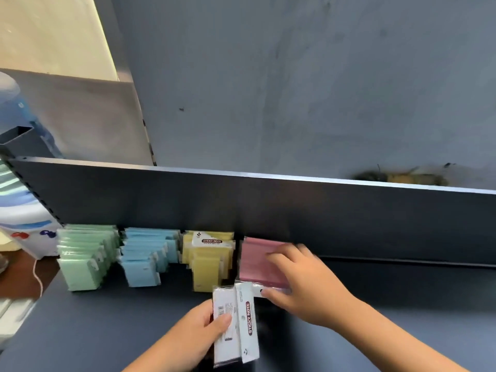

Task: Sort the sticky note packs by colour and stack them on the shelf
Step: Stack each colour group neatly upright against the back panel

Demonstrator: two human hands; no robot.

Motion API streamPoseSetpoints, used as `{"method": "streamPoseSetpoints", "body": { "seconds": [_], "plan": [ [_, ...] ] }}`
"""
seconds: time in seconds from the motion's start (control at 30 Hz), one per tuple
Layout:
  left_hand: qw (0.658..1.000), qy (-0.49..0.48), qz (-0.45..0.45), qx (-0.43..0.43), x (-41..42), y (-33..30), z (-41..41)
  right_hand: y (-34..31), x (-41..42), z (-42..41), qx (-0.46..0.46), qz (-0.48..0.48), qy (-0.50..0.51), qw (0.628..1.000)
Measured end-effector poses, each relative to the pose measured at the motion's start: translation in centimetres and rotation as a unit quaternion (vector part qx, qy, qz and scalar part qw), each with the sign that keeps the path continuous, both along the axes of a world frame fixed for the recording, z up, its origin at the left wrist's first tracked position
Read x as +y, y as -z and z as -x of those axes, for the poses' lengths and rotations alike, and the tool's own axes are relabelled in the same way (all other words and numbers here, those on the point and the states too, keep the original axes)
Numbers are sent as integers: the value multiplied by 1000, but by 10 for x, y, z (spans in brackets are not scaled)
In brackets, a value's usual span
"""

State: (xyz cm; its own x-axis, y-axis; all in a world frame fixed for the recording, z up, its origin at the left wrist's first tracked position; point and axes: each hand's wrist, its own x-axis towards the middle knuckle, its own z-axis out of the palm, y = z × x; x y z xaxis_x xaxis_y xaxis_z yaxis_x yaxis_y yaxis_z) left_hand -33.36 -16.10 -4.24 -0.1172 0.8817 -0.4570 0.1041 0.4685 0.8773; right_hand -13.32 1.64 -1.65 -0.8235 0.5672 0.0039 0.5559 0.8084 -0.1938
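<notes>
The left hand (pixel 200 332) grips two sticky note packs (pixel 235 322) by their left edge, thumb pressed across the white back label, fingers curled behind. The packs are held upright above the dark shelf (pixel 107 318), side by side and slightly fanned; the right one shows a "STICKY NOTE" header strip. The left forearm enters from the bottom edge.

The right hand (pixel 303 283) lies over a pink pack (pixel 257 261): fingers spread across its upper right part, thumb at its white header near the lower edge. Whether the pack is pinched or only pressed cannot be told. It lies on the shelf against the back panel (pixel 268 208).

Left of the pink pack, three stacks sit in a row: yellow stack (pixel 208 261), blue stack (pixel 145 259), green stack (pixel 86 256).
</notes>
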Motion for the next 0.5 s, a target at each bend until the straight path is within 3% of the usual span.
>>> {"method": "streamPoseSetpoints", "body": {
  "seconds": [0.13,0.3,0.37,0.43,0.5],
  "plan": [
    [988,70,24,137,-10,-10,10,19,1,17,-72,-110,-31,991],
    [972,-2,-83,221,-17,-8,-5,20,9,12,24,-135,-35,990],
    [923,-47,-184,334,-24,-2,-12,20,13,8,73,-110,-25,991],
    [849,-65,-265,452,-30,6,-21,16,19,5,118,-87,-19,989],
    [800,-37,-281,528,-29,15,-31,10,23,3,153,-94,-19,984]
  ]
}}
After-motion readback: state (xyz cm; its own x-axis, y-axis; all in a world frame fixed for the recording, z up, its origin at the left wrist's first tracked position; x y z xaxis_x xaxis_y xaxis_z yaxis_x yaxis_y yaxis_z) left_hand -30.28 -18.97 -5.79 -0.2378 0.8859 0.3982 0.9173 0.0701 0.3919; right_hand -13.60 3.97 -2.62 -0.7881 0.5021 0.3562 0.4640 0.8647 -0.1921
